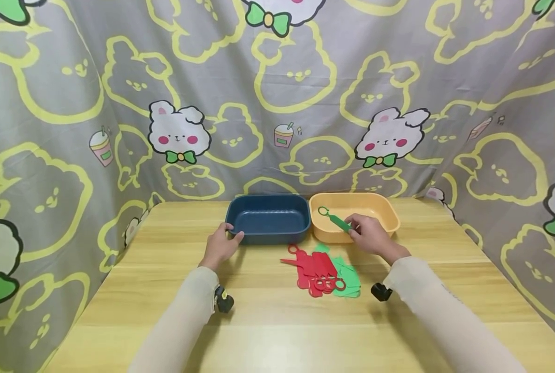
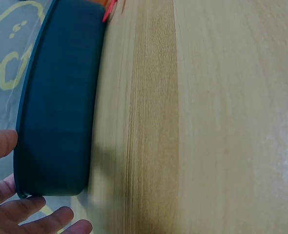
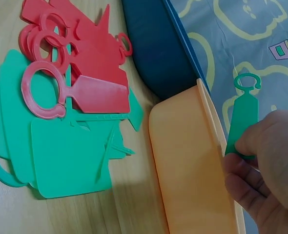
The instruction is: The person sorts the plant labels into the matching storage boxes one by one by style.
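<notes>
My right hand pinches a green plastic hang tag by its lower end, thumb against fingers. The tag's hook ring points up and left, above the yellow bin. In the right wrist view the tag shows past the yellow bin's rim. At the left front corner of the dark blue bin, my left hand has its thumb at the rim and its fingers spread along the side, as the left wrist view shows. Red tags lie overlapping green tags on the table before the bins.
Both bins stand side by side at the back of the wooden table. Behind them hangs a grey patterned curtain, which also runs along both sides. The inside of the blue bin shows a bare floor.
</notes>
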Available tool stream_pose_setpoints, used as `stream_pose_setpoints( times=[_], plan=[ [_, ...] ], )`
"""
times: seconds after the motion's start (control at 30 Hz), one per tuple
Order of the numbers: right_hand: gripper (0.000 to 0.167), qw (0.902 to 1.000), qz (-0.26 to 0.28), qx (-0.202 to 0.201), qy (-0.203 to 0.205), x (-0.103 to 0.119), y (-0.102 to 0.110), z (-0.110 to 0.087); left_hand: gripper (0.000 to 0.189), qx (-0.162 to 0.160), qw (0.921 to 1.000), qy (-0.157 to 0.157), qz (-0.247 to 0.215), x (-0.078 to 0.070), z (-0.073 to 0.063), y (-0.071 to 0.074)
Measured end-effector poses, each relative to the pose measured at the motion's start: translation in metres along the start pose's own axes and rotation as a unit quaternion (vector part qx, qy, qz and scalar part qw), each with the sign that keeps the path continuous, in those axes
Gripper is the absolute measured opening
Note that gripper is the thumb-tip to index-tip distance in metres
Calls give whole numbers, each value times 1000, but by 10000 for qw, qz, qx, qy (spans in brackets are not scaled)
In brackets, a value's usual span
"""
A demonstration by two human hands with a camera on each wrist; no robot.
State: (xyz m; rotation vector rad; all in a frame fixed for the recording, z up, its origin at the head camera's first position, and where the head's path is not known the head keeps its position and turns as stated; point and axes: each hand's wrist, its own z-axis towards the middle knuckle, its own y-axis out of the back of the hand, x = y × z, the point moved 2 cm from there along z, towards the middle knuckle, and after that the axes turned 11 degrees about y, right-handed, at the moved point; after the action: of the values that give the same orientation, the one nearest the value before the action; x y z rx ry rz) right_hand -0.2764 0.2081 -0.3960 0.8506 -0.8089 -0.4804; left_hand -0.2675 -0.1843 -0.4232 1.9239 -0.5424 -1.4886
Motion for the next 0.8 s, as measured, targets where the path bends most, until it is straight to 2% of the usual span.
stream_pose_setpoints(
  times=[0.47,0.8],
  plan=[
    [19,9997,64,-87,-225,-6,11,-1,49,-39,10000,-26,22,-1,1,0],
    [19,9991,-11,-197,-376,-18,14,-4,48,-51,10000,-77,22,0,1,0]
  ],
)
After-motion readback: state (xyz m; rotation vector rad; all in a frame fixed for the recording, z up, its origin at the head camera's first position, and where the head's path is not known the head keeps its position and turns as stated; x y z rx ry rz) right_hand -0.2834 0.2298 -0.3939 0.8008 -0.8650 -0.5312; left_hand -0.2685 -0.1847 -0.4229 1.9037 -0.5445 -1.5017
